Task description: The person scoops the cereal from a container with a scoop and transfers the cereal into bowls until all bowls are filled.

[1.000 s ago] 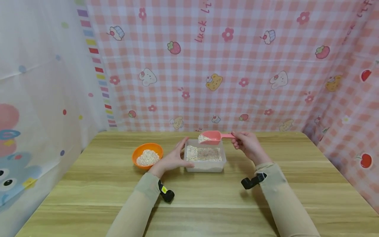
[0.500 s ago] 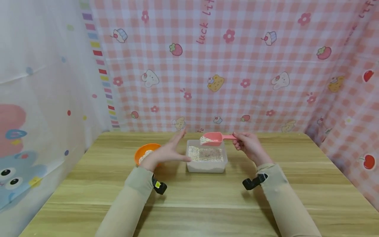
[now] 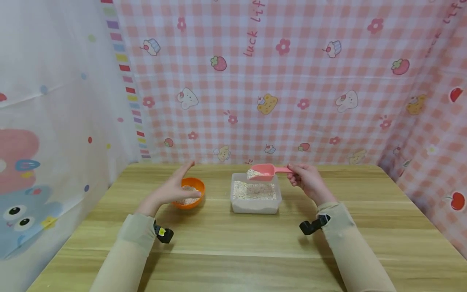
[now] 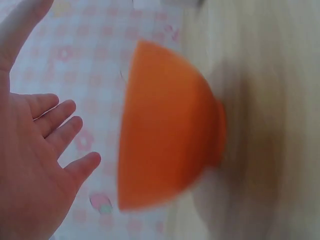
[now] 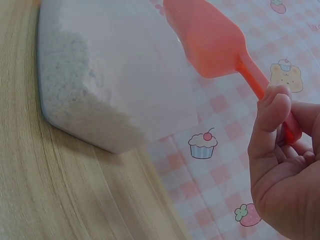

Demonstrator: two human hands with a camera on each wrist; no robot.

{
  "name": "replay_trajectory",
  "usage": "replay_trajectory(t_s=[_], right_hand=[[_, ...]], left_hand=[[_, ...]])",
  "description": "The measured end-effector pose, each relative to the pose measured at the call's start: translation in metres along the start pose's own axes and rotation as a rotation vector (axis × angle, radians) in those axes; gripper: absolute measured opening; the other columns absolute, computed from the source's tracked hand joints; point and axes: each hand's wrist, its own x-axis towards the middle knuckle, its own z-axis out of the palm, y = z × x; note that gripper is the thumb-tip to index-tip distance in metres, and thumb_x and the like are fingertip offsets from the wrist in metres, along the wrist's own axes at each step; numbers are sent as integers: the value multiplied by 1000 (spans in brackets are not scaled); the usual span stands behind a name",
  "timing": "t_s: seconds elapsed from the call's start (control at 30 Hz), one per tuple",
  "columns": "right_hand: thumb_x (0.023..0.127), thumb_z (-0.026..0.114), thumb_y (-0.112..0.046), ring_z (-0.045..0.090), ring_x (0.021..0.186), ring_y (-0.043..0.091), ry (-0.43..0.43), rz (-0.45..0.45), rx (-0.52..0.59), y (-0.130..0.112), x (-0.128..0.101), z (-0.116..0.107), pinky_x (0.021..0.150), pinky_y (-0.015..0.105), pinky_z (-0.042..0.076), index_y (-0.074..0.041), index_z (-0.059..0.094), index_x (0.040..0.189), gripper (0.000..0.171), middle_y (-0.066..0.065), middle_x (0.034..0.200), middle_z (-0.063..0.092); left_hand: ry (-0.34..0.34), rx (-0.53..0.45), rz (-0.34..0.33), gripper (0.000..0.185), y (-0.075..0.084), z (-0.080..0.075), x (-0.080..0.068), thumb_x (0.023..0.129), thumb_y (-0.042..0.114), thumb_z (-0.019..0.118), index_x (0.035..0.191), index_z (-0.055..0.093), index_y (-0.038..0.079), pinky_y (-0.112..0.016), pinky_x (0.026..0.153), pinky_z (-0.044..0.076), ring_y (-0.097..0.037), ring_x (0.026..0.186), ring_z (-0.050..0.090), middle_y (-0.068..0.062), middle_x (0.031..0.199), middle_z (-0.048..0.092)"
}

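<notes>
The right hand [image 3: 308, 181] pinches the handle of a pink scoop [image 3: 263, 171] of oats above the tub [image 3: 255, 197]. The left hand [image 3: 171, 190], fingers spread and holding nothing, hovers just beside the orange bowl [image 3: 197, 196] on the desk [image 3: 237, 239].

desk [image 3: 255, 243]: wooden | orange bowl [image 3: 198, 187] set left of clear tub [image 3: 255, 202] | oats held in both

open left hand [image 4: 27, 165] beside orange bowl [image 4: 167, 132]

Beige long sleeves [image 3: 339, 227]; black wrist cameras [image 3: 311, 225], left yellow-marked.
</notes>
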Motion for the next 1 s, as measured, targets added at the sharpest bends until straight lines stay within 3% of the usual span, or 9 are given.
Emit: replay_trajectory(t_s=[0.27,0.47,0.6,0.77,1.0], right_hand=[[101,52,-15,53,53,7,-3,-2,10,2,0,-2,50,18,47,-9,69,86,24,1,64,61],[101,52,-15,53,53,8,-15,0,10,2,0,0,51,19,47,2,66,98,21,2,65,61],[101,52,-14,53,53,8,-11,6,-2,2,2,2,51,19,47,1,66,96,21,2,64,61],[102,50,-14,52,55,8,-3,26,-19,3,3,2,52,19,47,1,64,100,21,2,66,60],[102,49,-14,52,55,8,-6,23,-17,5,3,2,52,19,46,1,63,100,21,1,66,60]], left_hand=[[40,-22,-49,108,-27,1,-16,78,39,81,155,13,6,-61,110,18,-40,143,16,-18,157,20],[55,-50,-106,110,-41,6,-23,76,38,82,155,13,5,-61,111,17,-41,142,17,-21,157,17],[67,-127,-139,107,-48,10,-27,77,35,82,155,14,5,-59,111,17,-41,141,19,-22,157,16],[57,-297,-167,106,-56,12,-29,77,24,82,154,12,3,-55,114,13,-38,142,19,-21,158,16],[24,-359,-180,109,-68,14,-34,77,22,82,155,6,7,-58,112,13,-42,140,20,-26,155,17]])
